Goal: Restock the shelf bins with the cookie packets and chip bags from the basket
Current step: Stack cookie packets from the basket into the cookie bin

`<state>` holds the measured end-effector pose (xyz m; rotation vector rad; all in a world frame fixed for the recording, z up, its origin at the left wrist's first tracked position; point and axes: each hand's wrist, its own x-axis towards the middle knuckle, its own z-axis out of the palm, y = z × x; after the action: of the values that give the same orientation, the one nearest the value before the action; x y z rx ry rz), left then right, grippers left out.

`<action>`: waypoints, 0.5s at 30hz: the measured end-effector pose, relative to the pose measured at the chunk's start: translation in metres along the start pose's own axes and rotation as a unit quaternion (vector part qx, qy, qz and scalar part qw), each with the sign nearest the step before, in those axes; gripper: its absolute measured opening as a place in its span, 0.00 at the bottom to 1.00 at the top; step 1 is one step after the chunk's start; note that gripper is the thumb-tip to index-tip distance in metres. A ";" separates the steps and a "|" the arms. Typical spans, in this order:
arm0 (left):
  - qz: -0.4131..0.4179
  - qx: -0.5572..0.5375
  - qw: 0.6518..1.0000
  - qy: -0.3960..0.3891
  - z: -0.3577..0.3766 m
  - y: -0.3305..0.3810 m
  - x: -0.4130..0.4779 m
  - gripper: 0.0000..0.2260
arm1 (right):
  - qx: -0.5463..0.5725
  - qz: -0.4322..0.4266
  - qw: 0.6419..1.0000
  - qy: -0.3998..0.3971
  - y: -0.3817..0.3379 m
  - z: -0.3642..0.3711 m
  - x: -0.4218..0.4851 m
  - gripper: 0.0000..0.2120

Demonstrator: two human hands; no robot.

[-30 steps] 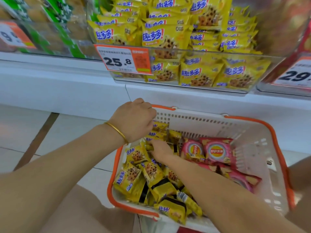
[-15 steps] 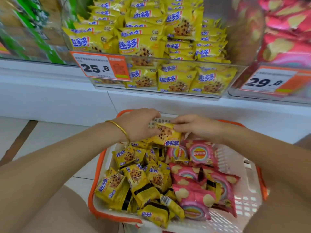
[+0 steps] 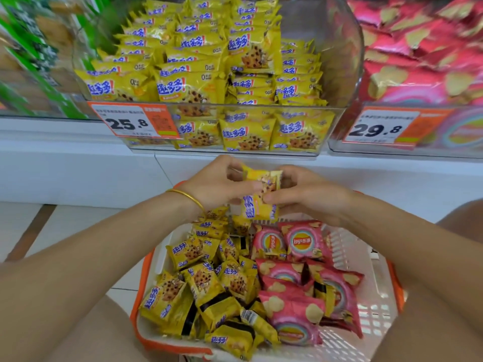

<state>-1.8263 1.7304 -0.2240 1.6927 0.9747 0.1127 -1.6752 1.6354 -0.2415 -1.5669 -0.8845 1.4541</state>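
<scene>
**A:** Stock status, shelf first?

**B:** Item 1, cookie bin [image 3: 351, 64]: yellow packets heaped close to its rim. Item 2, chip bin [image 3: 379, 152], at its right: pink bags, blurred, looks well filled. Item 3, basket [image 3: 350, 249], below both: loose cookie packets [image 3: 198, 283] on its left side, chip bags [image 3: 300, 283] on its right. Judgement: a large load remains, cookies and chips alike, so the restock is far from finished.

**B:** Item in hand?

**A:** Left hand [image 3: 217, 184]: fingers curled, pinching the left edge of the held packet [image 3: 258, 197]. Right hand [image 3: 305, 194]: thumb and fingers closed on its right edge. Possibly two packets stacked, though I cannot tell. Location: above the basket's far edge, below the cookie bin, not yet in it.

**A:** Orientation?

**B:** Long axis runs from the person toward the shelf. Printed face is up, with the logo end nearer the person and the far end raised toward the bin.
</scene>
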 end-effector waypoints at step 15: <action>0.273 0.177 0.940 0.099 -0.018 0.025 -0.018 0.14 | -0.221 -0.200 0.952 0.066 -0.040 -0.004 -0.021 0.19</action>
<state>-1.8342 1.7322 -0.1897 2.2911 0.6671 0.5064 -1.6719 1.6339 -0.1962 -1.6511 -1.4213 0.8894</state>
